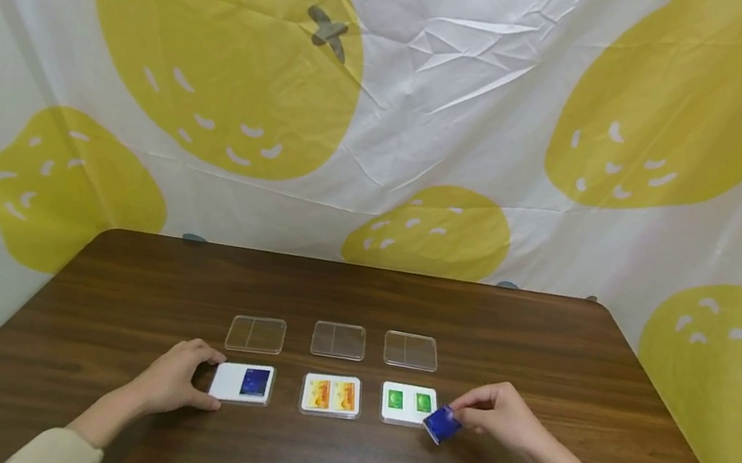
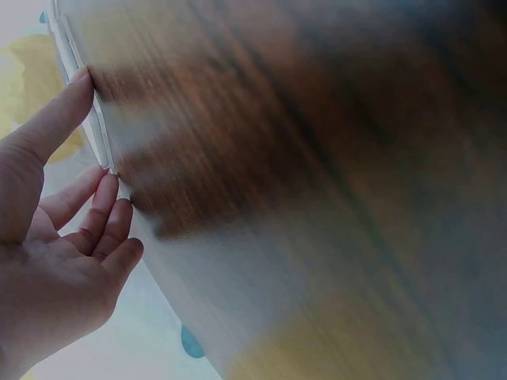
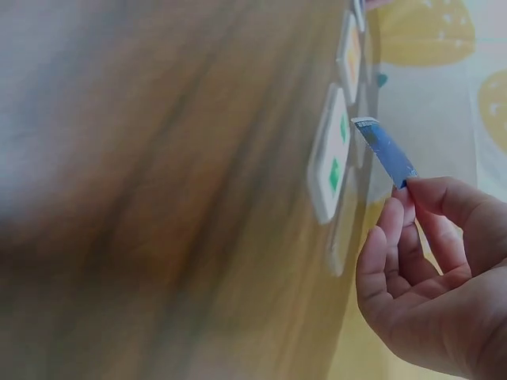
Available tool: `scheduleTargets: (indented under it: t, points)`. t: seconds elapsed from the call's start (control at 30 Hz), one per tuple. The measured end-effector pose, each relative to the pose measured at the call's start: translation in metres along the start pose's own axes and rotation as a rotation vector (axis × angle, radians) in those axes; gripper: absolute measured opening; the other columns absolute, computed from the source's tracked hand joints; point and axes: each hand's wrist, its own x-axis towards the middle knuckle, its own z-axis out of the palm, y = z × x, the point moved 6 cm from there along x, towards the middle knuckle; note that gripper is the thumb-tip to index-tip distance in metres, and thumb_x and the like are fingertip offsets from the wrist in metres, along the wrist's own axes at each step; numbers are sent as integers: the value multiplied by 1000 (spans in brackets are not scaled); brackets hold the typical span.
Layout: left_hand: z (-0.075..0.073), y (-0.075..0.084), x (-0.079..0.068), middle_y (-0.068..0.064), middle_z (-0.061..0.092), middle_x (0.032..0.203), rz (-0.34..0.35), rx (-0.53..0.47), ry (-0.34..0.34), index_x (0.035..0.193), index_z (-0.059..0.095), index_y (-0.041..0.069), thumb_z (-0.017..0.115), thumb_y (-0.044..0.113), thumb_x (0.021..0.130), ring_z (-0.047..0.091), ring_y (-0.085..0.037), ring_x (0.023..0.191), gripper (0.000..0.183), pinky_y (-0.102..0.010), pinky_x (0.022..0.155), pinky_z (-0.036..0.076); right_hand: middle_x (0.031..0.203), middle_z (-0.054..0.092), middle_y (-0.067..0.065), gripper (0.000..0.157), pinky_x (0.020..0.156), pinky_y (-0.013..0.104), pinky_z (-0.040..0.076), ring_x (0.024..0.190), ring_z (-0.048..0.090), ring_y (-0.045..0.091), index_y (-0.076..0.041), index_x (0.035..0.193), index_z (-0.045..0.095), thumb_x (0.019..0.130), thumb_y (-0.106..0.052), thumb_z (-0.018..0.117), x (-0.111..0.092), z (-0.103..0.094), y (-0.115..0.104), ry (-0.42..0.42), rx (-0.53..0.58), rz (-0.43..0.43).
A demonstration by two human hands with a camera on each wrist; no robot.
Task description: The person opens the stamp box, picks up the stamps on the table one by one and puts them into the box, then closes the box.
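My right hand [image 1: 502, 418] pinches a small dark-blue stamp [image 1: 442, 424] by its corner, between thumb and fingertips. In the right wrist view the stamp [image 3: 386, 153] hangs tilted and slightly bent, with a pale edge at its far end. My left hand [image 1: 176, 379] holds the flat case [image 1: 226, 382] at the left, thumb at its near corner and fingers at its far corner. This case has a white insert with one blue stamp [image 1: 255, 382] on its right half; the left half is bare white. The left wrist view shows the left fingertips [image 2: 79, 77] at the case's edge.
A middle case [image 1: 328, 411] bears two orange stamps, and a right case [image 1: 406, 410] two green ones, close to the held stamp. Behind them lie three clear lids [image 1: 256, 335] in a row. The brown wooden table [image 1: 509, 326] meets a lemon-print cloth [image 1: 443, 146] at the back.
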Motion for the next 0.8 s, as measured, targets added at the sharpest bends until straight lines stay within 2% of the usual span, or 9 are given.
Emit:
scheduleTargets:
  t: [0.17, 0.37, 0.43, 0.6, 0.7, 0.8]
  points:
    - [0, -1, 0, -5, 57, 95, 4, 2, 2, 103, 62, 0, 84, 30, 56, 52, -28, 95, 60, -46, 83, 42, 78, 67, 13, 16, 46, 18, 38, 54, 47, 4, 9, 87, 68, 79, -4, 64, 20, 13, -19, -32, 8, -39]
    - [0, -1, 0, -5, 57, 94, 19, 8, 11, 102, 62, 0, 84, 29, 56, 52, -28, 95, 59, -46, 82, 42, 80, 68, 15, 14, 55, 23, 45, 65, 55, 6, 8, 86, 68, 79, -3, 64, 46, 36, -41, -75, -13, -106]
    - [-1, 0, 0, -5, 57, 94, 24, 7, 15, 102, 63, 0, 84, 29, 56, 52, -29, 94, 58, -46, 82, 42, 78, 68, 14, 14, 54, 23, 44, 62, 55, 7, 8, 86, 69, 79, -4, 64, 55, 44, -45, -85, -17, -117]
    - [-1, 1, 0, -5, 58, 94, 24, 3, 13, 102, 63, 0, 84, 29, 56, 52, -28, 94, 58, -45, 82, 42, 74, 66, 9, 13, 45, 19, 34, 54, 46, 8, 4, 86, 70, 80, -6, 64, 76, 69, -51, -104, 15, -70]
    - [-1, 1, -1, -6, 58, 95, 20, 5, 7, 103, 62, 1, 84, 31, 56, 52, -28, 95, 59, -45, 82, 42, 81, 67, 7, 12, 49, 20, 39, 60, 51, 8, 3, 86, 70, 81, -6, 63, 89, 87, -57, -121, 44, -45]
    - [-2, 1, -2, -6, 58, 95, 20, 7, 6, 102, 62, 1, 84, 31, 56, 52, -28, 94, 60, -45, 83, 42, 85, 68, 10, 12, 58, 22, 46, 69, 57, 8, 4, 86, 70, 81, -4, 63, 103, 105, -67, -148, 57, -72]
